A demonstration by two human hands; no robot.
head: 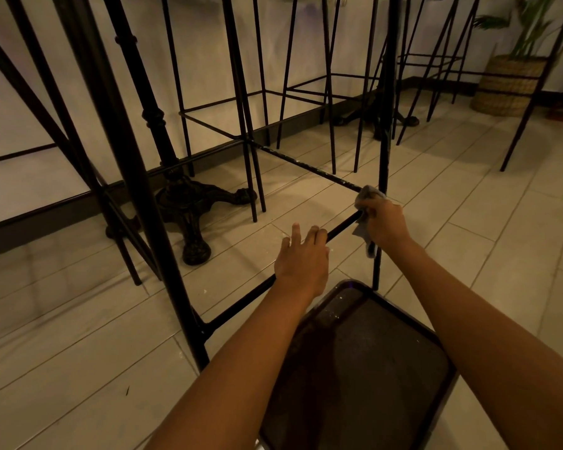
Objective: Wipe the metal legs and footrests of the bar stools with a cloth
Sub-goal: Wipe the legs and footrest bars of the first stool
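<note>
The footrest bar point(342, 226) I am working on runs low across the near stool, slanting from the lower left joint by the thick front leg point(163, 222) up and away to the right, where it meets the thin upright leg point(383, 164) at the corner; that slant is the axis any wiping stroke has to follow. The cloth point(364, 219), grey and crumpled, sits right at that far corner, bunched over the bar's end and hanging a little below it; my right hand point(385, 222) is closed around it, fingers curled tight so the cloth is squeezed against the metal. My left hand point(301, 259) rests on the same bar nearer the middle, fingers draped loosely over the top and slightly parted, steadying rather than gripping; it lies just beside the cloth, down the bar's slope from it. So the unwiped length lies leftward and toward me from the cloth, I judge; the left hand is in the way and would have to lift first. Behind the corner another footrest bar point(309, 165) leads off to the back, speckled with pale marks; the right hand is the nearer one to it. A dark stool seat point(364, 368) sits under my forearms.
</note>
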